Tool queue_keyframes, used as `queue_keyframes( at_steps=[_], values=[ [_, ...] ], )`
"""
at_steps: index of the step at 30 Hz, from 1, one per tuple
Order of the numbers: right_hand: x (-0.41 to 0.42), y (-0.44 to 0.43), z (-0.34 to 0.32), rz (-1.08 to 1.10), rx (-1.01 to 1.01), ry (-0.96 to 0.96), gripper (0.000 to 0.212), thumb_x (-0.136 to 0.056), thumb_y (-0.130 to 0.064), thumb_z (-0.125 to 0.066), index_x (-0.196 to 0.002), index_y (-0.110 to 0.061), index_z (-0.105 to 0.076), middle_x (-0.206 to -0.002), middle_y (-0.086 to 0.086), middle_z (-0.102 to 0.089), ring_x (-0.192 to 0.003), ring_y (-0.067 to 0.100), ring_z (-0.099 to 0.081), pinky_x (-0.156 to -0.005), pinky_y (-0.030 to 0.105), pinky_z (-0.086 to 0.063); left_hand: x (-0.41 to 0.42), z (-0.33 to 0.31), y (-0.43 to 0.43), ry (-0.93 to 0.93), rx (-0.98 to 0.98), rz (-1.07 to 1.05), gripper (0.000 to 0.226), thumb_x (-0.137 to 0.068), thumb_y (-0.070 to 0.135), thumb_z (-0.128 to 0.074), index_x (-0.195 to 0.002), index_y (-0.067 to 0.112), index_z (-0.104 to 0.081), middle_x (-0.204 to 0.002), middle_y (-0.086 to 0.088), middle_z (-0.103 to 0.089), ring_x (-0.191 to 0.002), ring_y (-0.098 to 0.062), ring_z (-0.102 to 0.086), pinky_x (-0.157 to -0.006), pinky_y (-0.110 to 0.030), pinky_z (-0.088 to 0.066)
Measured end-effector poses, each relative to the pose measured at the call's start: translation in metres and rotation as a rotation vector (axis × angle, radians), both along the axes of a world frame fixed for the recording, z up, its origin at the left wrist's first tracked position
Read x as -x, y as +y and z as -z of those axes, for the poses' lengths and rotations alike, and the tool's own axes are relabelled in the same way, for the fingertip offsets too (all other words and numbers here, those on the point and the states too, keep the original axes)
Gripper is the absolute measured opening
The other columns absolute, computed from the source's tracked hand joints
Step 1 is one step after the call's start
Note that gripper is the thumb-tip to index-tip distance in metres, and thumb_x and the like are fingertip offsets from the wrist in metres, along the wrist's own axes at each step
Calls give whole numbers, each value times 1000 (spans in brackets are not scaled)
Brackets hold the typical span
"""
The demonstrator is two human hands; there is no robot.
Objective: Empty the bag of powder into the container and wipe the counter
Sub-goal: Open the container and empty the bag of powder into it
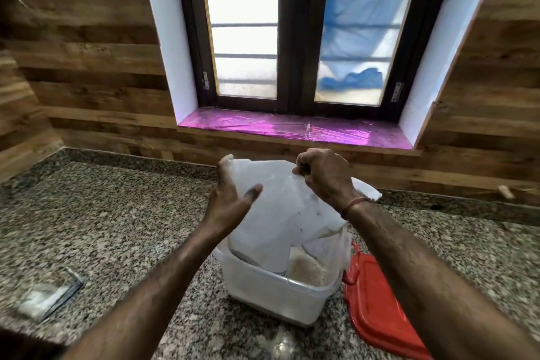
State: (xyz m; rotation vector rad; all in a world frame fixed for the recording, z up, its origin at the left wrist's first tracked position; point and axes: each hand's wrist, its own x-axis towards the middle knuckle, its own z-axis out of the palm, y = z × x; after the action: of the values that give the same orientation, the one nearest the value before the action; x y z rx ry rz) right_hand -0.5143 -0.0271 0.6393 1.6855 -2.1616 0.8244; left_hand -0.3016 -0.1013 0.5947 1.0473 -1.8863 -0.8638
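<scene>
A translucent white plastic bag (277,213) hangs upside down over a clear rectangular plastic container (271,295) on the speckled granite counter (117,228). The bag's mouth reaches down into the container. Pale powder (306,267) lies heaped inside the container. My left hand (230,199) holds the bag's upper left side, thumb pressed on its front. At the bag's top right, my right hand (324,175) pinches a corner; a red thread circles its wrist.
A red lid (377,304) lies flat on the counter just right of the container. A small clear packet (48,295) rests at the counter's left. Wood-panelled wall and a window with a pink-covered sill (292,127) stand behind.
</scene>
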Motion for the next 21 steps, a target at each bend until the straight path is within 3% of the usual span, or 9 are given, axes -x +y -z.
queue_keyframes(
  at_steps=[4,6,8,11,13,14,16,18,21],
  values=[
    [1,-1,-1,12,28,14,12,-85,-28,-82,-76,-23,-76,-81,-7,-76,-75,14,-68,-66,22,-39,-5,-6,-6,137,-16,-73,93,-90,27,-75,-156,24,-9,-148,-8,-44,-120,-23,-58,-96,-42,-52],
    [-4,-4,-2,1,31,39,13,-86,-29,-81,-76,-22,-76,-81,-6,-75,-71,12,-64,-66,22,-40,-4,-8,-4,22,37,-39,84,-86,31,-78,-150,26,-24,-137,-2,-52,-110,-21,-60,-85,-33,-50],
    [-10,-6,-1,-41,23,67,15,-85,-29,-82,-74,-23,-75,-80,-7,-74,-69,9,-59,-65,21,-38,-3,-9,-1,-41,55,-6,76,-81,34,-83,-141,25,-36,-133,-2,-55,-115,-25,-60,-86,-34,-51],
    [-14,-6,-3,-104,11,90,16,-86,-31,-81,-74,-23,-73,-79,-8,-73,-70,11,-62,-62,23,-38,-3,-19,-4,-256,475,-157,78,-75,44,-83,-143,28,-48,-147,-2,-45,-139,-25,-42,-108,-50,-36],
    [-15,-5,-4,-138,-16,82,17,-86,-33,-81,-75,-24,-72,-79,-9,-72,-69,10,-58,-65,28,-47,2,-27,-8,-394,678,-95,40,-77,38,-81,-115,37,-68,-119,11,-67,-123,-18,-57,-108,-47,-31],
    [-15,-4,-6,-152,-44,63,17,-85,-37,-80,-76,-25,-71,-79,-10,-71,-70,9,-56,-71,32,-51,4,-32,-7,-393,650,-70,19,-78,29,-80,-94,35,-72,-96,15,-72,-104,-14,-66,-100,-38,-37],
    [-8,4,-13,-122,-128,13,21,-83,-50,-78,-82,-31,-69,-82,-13,-69,-77,8,-55,-83,36,-48,3,-40,-6,-348,493,-111,13,-80,17,-74,-78,29,-71,-70,20,-68,-75,-6,-65,-72,-25,-38],
    [16,18,-19,-35,-226,-90,33,-77,-62,-77,-96,-35,-69,-90,-15,-66,-88,9,-57,-86,35,-43,-3,-40,-17,-293,344,-149,7,-82,22,-73,-79,28,-72,-65,20,-63,-70,-6,-59,-62,-25,-35],
    [58,44,-16,39,-291,-324,38,-73,-51,-86,-101,-31,-72,-102,-9,-74,-98,15,-67,-87,35,-52,-12,-37,-33,-278,258,-113,10,-84,28,-75,-75,29,-71,-69,16,-66,-73,-10,-61,-61,-26,-36]
  ],
)
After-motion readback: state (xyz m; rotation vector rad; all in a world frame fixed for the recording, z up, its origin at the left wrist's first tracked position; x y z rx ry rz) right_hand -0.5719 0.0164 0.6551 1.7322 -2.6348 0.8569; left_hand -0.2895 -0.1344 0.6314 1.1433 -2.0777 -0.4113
